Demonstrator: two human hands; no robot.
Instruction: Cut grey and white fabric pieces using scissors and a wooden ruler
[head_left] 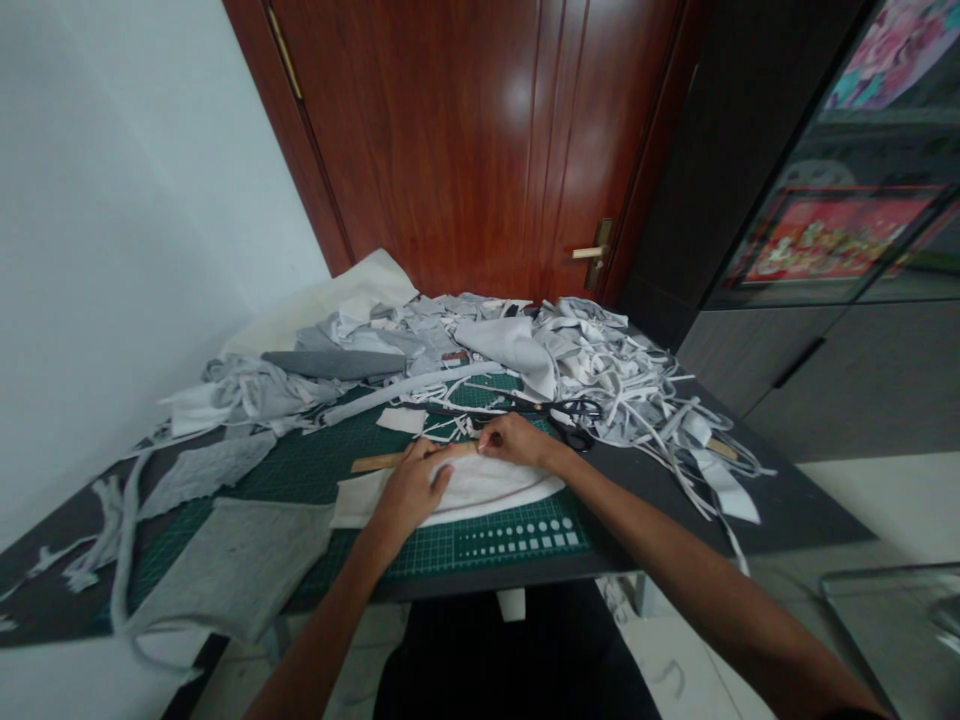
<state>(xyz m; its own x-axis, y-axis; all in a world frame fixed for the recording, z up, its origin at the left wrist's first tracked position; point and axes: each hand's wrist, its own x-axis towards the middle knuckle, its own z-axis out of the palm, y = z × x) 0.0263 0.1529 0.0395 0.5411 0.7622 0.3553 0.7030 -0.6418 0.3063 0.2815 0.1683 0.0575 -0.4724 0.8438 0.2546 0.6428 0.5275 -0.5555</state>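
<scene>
A piece of white cloth (480, 487) lies on the green cutting mat (442, 562) in front of me. Along its far edge runs a narrow wooden strip (375, 463), perhaps a ruler. My left hand (415, 490) rests flat on the cloth, fingertips on the strip and thumb spread away. At the strip's right end, my right hand (514, 440) has its thumb and fingers pinched together against the cloth's far edge; what is between them is too small to make out. Black-handled scissors (574, 432) lie just beyond my right wrist.
Heaped grey-white fabric scraps (592, 360) and strips cover the back of the dark table (780, 520). A grey cloth piece (240, 555) overhangs the front left edge. A small pale scrap (401, 420) lies beyond my left hand. A wooden door (465, 150) stands behind the table.
</scene>
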